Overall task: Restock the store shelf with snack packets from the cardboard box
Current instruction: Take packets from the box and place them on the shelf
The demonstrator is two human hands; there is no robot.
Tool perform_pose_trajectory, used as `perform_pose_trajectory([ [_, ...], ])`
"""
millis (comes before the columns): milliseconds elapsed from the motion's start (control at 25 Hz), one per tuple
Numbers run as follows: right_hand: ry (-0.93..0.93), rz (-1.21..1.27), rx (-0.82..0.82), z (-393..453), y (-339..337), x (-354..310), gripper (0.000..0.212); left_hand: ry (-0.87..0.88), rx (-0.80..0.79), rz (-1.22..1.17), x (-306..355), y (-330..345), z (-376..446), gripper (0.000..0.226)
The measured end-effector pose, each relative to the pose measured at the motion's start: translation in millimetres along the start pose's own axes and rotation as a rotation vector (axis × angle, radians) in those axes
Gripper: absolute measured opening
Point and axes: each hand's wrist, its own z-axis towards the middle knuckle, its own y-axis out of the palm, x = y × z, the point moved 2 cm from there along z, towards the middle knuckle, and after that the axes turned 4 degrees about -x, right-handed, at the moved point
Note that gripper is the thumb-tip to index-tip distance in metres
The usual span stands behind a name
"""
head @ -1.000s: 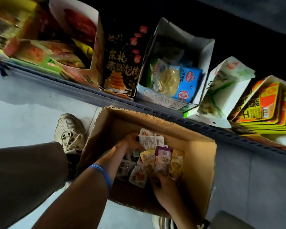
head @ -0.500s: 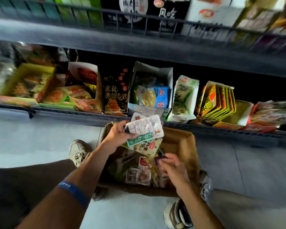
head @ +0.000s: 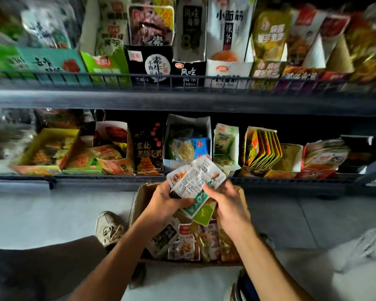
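while both hands' fingers (head: pixel 188 200) pinch snack packets (head: pixel 195 181) | above cardboard box (head: pixel 142 198)

Beige sneaker (head: pixel 109 229), dark trousers (head: pixel 41 268).

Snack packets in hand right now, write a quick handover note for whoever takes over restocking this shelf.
Left hand grips a fanned bunch of snack packets above the cardboard box.
Right hand pinches the same bunch from the right side.
The box sits on the floor in front of the lower shelf, with many packets still inside.
Done: one bunch lifted out.
Left: place this bunch in its matching display carton on the shelf, which one I cannot tell, then empty the box.
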Motion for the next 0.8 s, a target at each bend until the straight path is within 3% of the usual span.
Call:
perform_pose_trajectory([
  [200,-0.157,-0.081,-0.237,-13.8,14.2,-69.0,0.051,-0.065,-0.148,-0.234,71.8,-13.5,-6.9,0.051],
  [280,-0.167,-0.132,-0.282,-20.6,24.5,-85.4,0.048,-0.01,-0.141,-0.155,97.8,-15.7,-11.4,0.049],
  [400,-0.194,-0.183,-0.221,-29.1,40.3,-100.5,0.044,0.059,-0.14,0.054,120.5,0.2,-16.3,0.04],
  [600,-0.145,0.269,-0.059,-31.5,27.1,-130.5,0.016,0.075,-0.002,-0.327,121.7,13.9,-9.2,0.043],
  [680,-0.174,0.216,-0.044,-34.8,18.0,-139.4,0.011,0.06,-0.008,-0.395,118.2,18.2,-6.2,0.045],
  [800,-0.111,-0.021,-0.122,-42.2,21.4,-138.2,0.022,0.042,-0.027,-0.425,116.4,35.8,-5.5,0.047],
])
